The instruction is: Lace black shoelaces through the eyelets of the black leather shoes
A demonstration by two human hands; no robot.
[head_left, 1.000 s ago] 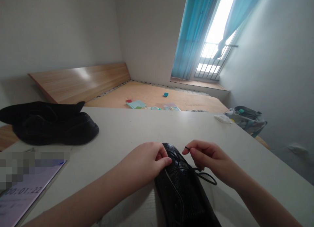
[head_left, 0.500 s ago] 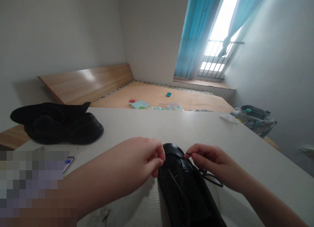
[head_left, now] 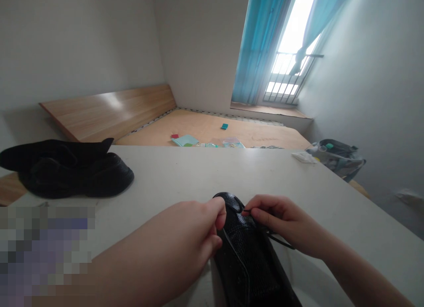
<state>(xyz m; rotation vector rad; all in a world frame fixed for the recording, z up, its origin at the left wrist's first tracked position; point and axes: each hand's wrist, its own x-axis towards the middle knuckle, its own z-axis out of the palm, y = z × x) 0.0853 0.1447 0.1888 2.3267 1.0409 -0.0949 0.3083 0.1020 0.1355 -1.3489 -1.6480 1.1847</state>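
A black leather shoe (head_left: 255, 263) lies on the white table, its toe pointing away from me. My right hand (head_left: 281, 218) is at the shoe's right side, with thumb and forefinger pinched on a thin black lace (head_left: 280, 241), which loops below the fingers. Over the left edge of the shoe, near the toe, is my left hand (head_left: 205, 232), its fingers curled; what they hold, if anything, is hidden. Another lace line runs along the shoe's left side.
A second black shoe (head_left: 76, 170) is at the table's left. White packaging (head_left: 304, 157) lies at the far right edge of the table (head_left: 185, 174). Beyond are a bed (head_left: 198, 121) with small items and a grey bag (head_left: 341, 159).
My left hand has turned and come closer over the shoe. My right hand has shifted slightly left with the lace. The whole view has moved a little.
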